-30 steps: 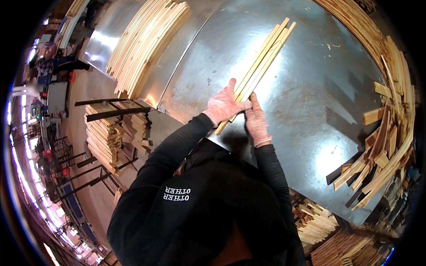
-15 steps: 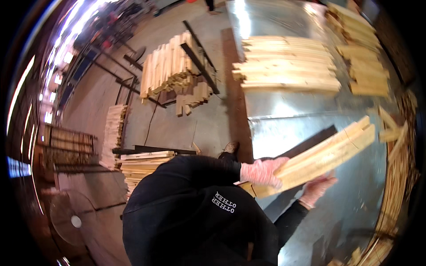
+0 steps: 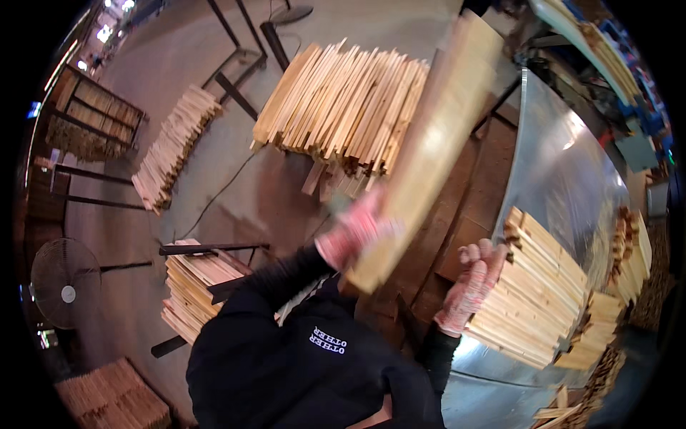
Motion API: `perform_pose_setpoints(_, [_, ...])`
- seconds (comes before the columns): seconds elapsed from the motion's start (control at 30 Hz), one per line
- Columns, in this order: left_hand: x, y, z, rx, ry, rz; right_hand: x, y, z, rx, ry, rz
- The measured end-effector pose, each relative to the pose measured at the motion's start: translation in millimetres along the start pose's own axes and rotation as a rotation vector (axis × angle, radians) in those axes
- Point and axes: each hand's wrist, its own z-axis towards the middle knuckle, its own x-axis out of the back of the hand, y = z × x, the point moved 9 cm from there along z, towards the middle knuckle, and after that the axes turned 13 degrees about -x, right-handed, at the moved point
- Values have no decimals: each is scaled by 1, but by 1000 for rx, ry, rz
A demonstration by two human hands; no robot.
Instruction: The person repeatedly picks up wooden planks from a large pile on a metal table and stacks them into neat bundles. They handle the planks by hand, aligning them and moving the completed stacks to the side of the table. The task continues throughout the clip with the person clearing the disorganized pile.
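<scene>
A long pale wooden board [image 3: 436, 143], blurred by motion, slants up and away in front of me. My left hand [image 3: 357, 229], in a red-and-white glove, is closed on it near its close end. Apart from the board, my right hand [image 3: 471, 286], gloved alike, is raised with its fingers loosely bent and nothing in them. Just right of that hand, a row of boards [image 3: 536, 286] lies side by side on a shiny metal table [image 3: 564, 154]. Beyond my left hand, a large pile of wooden strips [image 3: 343, 107] rests on a dark metal frame.
Left of my body, another stack of boards [image 3: 189, 286] sits by dark metal bars [image 3: 207, 249]. A floor fan [image 3: 68, 293] stands at the far left. A cable [image 3: 221, 189] runs across the floor. More boards [image 3: 593, 329] lie at the table's right side.
My view has turned leftward, from the metal table to the strip pile. The board has swung up and left in my left hand. My right hand, formerly beneath it, is now apart from it.
</scene>
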Motion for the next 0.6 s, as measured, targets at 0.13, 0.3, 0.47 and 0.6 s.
perform_pose_setpoints(0.13, [235, -23, 104, 27, 439, 852, -63, 81, 29, -319, 59, -79])
perform_pose_setpoints(0.3, [372, -117, 181, 478, 401, 1441, -71, 138, 37, -561, -10, -33])
perform_pose_setpoints(0.47, [358, -244, 197, 380, 187, 1356, -66, 164, 45, -656, 113, -116])
perform_pose_setpoints(0.6, [351, -252, 214, 407, 175, 1266, -58, 169, 35, -706, 212, -139])
